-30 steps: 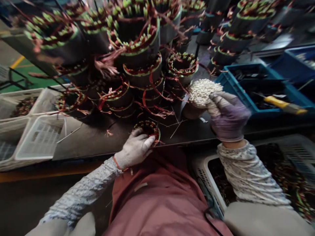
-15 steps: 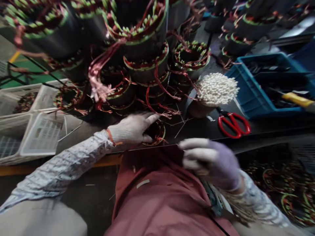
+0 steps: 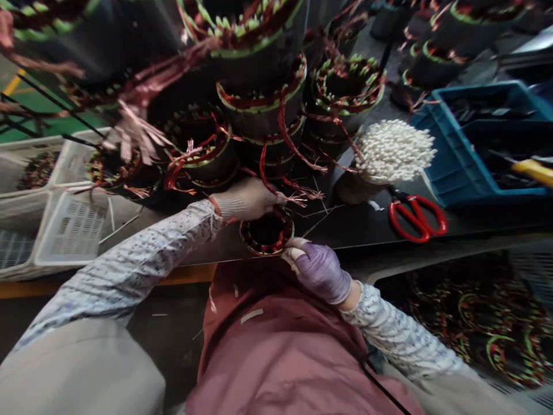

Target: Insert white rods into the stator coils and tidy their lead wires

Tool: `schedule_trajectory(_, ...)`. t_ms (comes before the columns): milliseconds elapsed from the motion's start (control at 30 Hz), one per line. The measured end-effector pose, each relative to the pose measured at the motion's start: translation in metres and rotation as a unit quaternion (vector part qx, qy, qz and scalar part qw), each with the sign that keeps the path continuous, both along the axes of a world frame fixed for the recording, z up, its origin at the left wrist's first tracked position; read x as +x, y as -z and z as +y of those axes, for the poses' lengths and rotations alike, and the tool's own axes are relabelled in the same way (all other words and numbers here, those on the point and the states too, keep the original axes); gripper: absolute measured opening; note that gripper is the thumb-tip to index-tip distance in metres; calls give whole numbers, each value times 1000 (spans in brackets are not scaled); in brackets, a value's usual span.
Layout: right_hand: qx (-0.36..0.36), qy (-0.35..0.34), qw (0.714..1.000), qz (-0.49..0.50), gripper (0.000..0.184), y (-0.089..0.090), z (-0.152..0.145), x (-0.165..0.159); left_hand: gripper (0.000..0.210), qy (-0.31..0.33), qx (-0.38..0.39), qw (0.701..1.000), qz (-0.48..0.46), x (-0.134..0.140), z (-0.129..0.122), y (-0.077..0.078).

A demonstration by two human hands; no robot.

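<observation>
A small motor stator [image 3: 260, 248], a ring with dark red copper windings, lies at the front edge of the dark bench. My left hand [image 3: 248, 199], in a whitish knitted glove, reaches over its far side with fingers curled down at the rim. Those fingertips are blurred and partly hidden. At the near right rim, my right hand [image 3: 317, 268], in a purple and white glove, is closed with its fingers pressed together. Red lead wires [image 3: 298, 193] with bare copper ends hang just beyond the stator from stacked stators [image 3: 263, 115].
Red-handled scissors [image 3: 417, 218] lie right of a container of white thin sticks [image 3: 395, 151]. A blue crate [image 3: 470, 178] stands behind them. White plastic baskets [image 3: 69, 227] are at the left. More wound stators [image 3: 510, 351] lie low at the right.
My right hand has moved left to the stator's near right rim, its fingers closing there. My left hand has shifted to the far side of the stator. The view has shifted slightly.
</observation>
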State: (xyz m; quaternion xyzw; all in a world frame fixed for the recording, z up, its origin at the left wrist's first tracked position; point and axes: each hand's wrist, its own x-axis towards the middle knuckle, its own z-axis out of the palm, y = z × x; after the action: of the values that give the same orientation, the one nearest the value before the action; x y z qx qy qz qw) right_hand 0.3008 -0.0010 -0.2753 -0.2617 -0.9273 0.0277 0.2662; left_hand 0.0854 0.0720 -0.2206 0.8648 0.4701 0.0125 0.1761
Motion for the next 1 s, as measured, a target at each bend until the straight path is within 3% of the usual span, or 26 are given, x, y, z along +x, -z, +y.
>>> schedule_trajectory(67,-43,-12,997,64,14,-1,2,7,37,32,-8,999,6,-5,-9,-9)
schedule_trajectory(133,-120,11,979,162,6,-8,1,20,44,18,32,999,17,-9,-35,-20)
schedule_trajectory(167,-169,39,958,227,3,-14,-1,28,48,-1,67,998,20,-10,-52,-24)
schedule_trajectory(233,-255,108,888,366,7,-26,-9,43,52,-46,119,992,23,-9,-84,-26)
schedule_trajectory(300,-303,137,825,458,9,-36,-21,52,52,-58,101,991,59,-6,-106,-20)
schedule_trajectory(333,-312,126,816,470,9,-39,-27,54,47,-51,87,992,79,-3,-111,-15)
schedule_trajectory(433,-299,62,862,404,9,-43,-41,50,31,-31,101,990,94,10,-112,-2)
schedule_trajectory(533,-228,46,910,344,20,-39,-49,43,30,-45,142,987,53,24,-107,6)
schedule_trajectory(600,-204,62,915,342,25,-36,-52,41,25,-73,152,985,21,31,-108,10)
schedule_trajectory(733,-242,77,899,357,27,-32,-56,51,11,-158,143,972,-99,36,-113,15)
schedule_trajectory(800,-254,49,911,321,26,-31,-55,56,13,-167,153,968,-104,40,-109,7)
schedule_trajectory(867,-257,-6,933,251,22,-30,-53,54,17,-124,147,981,-36,51,-96,-7)
schedule_trajectory(933,-243,-51,952,181,18,-26,-48,44,17,-67,87,993,40,69,-72,-25)
schedule_trajectory(1000,-213,-61,967,128,17,-20,-42,27,15,-31,-17,999,40,87,-46,-42)
